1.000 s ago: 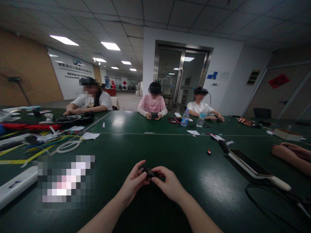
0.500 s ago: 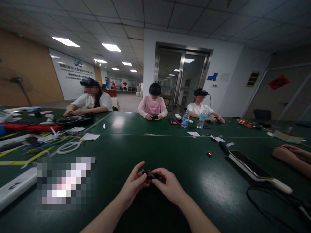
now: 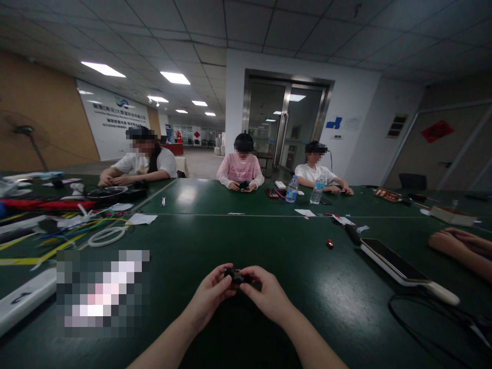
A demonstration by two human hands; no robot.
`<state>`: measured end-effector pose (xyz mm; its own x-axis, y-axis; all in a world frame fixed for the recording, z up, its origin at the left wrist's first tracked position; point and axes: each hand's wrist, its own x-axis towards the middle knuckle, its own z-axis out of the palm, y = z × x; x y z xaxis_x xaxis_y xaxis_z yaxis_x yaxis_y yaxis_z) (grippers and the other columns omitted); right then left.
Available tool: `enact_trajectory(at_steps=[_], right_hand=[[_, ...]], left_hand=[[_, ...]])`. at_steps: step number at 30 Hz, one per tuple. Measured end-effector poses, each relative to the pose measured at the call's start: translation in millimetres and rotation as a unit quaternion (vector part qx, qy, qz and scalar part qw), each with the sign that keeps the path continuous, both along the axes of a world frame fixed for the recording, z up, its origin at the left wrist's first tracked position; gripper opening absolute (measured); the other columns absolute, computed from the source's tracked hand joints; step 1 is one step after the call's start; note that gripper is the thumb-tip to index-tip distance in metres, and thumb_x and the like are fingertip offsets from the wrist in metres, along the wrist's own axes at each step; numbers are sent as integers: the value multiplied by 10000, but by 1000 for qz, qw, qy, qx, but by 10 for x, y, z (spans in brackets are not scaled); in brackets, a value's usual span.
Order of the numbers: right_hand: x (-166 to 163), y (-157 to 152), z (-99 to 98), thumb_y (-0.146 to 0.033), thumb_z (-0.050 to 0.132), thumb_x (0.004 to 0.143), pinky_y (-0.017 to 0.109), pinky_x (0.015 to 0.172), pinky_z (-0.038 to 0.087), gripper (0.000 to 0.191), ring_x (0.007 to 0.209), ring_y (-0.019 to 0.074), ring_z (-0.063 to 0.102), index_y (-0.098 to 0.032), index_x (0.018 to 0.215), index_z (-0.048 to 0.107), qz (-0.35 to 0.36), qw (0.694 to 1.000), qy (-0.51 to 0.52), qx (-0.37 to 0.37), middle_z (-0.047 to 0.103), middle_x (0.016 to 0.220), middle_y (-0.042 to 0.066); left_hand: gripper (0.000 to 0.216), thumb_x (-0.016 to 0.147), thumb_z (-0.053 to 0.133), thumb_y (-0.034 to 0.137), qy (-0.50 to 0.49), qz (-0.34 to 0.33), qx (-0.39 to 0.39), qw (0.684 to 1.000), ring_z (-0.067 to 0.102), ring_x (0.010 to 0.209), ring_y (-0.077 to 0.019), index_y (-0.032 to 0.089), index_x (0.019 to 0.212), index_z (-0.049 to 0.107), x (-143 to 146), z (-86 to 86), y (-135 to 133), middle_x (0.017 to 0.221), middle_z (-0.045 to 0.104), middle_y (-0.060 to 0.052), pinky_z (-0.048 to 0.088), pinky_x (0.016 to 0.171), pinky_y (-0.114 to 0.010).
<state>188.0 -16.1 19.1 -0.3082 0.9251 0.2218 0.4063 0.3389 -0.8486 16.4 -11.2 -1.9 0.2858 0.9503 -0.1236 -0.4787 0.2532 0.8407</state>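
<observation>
Between my two hands is a small dark object (image 3: 237, 277) with a few lighter yellowish spots, too small and dim to name. My left hand (image 3: 212, 289) grips its left end, thumb in front and index finger curled over the top. On its right end, my right hand (image 3: 264, 288) pinches it between thumb and fingers. Both hands are closed on it, just above the dark green table (image 3: 184, 241). My fingers cover part of the object.
To the right are a small red item (image 3: 329, 244), a white-framed device with a handle (image 3: 395, 262), black cables (image 3: 403, 318) and another person's hands (image 3: 449, 243). Coiled white cable (image 3: 107, 237) and a white power strip (image 3: 26, 300) lie left. Two bottles (image 3: 317, 190) stand across the table.
My left index finger, raised before, has come down onto the small dark object. My right hand has hardly moved. Across the table, the person in pink has tilted the dark thing they hold.
</observation>
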Motion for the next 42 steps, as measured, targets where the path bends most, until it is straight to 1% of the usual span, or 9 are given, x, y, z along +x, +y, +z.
enact_trajectory(at_steps=[4,10,17,22,26,32,39,42], right_hand=[[4,-2,8,-214,570,749,332,819,440,237,911,183,574,-245,982,602,3,1000,-3,-1,630,975,12],[9,8,-7,-196,570,738,321,812,446,256,901,179,580,-225,991,595,1,1000,2,3,635,976,21],[7,8,-9,-196,567,739,323,813,451,261,900,181,583,-232,997,588,-1,1000,1,-3,633,974,20],[15,12,-11,-216,566,750,323,810,445,260,908,180,579,-246,1008,583,0,1000,-3,-8,629,980,11],[19,13,-20,-215,568,749,329,804,445,264,904,182,577,-255,1010,582,-3,1000,-8,-9,629,976,9],[24,8,-12,-210,562,749,330,810,442,267,912,181,575,-259,1012,582,0,1000,-5,-14,623,990,9],[15,24,-36,-241,578,740,332,799,442,267,903,190,577,-243,1006,585,-1,1000,-4,-4,628,976,20],[19,17,-19,-275,578,750,330,794,442,266,905,192,577,-250,1014,582,4,1000,-4,-6,629,978,19]], left_hand=[[325,680,704,214,-4,-9,5,1000,619,772,-155,180,975,572,1,-10,-1,898,642,-47,474,736,-297],[338,620,749,221,-4,-3,-6,1000,619,735,-147,178,914,588,5,3,-6,844,634,-28,463,734,-296],[393,638,736,198,-9,-9,-16,1000,622,792,-166,183,998,579,-2,35,-17,890,637,-47,467,749,-303],[306,682,704,196,-14,-25,-9,1000,626,776,-151,162,967,599,-14,13,1,881,651,-53,474,748,-286],[279,690,698,206,-19,-20,-17,999,629,740,-145,160,947,599,-11,12,7,850,662,-49,478,718,-275],[248,753,634,190,-18,-29,-2,999,627,765,-146,160,994,583,-27,-21,5,891,657,-54,474,751,-287],[274,708,683,204,-18,-21,-4,1000,624,761,-153,160,962,590,-17,-30,15,866,658,-48,474,731,-285],[277,716,674,206,-21,-21,1,1000,625,784,-160,162,976,590,-16,-36,16,889,658,-55,475,743,-289]])
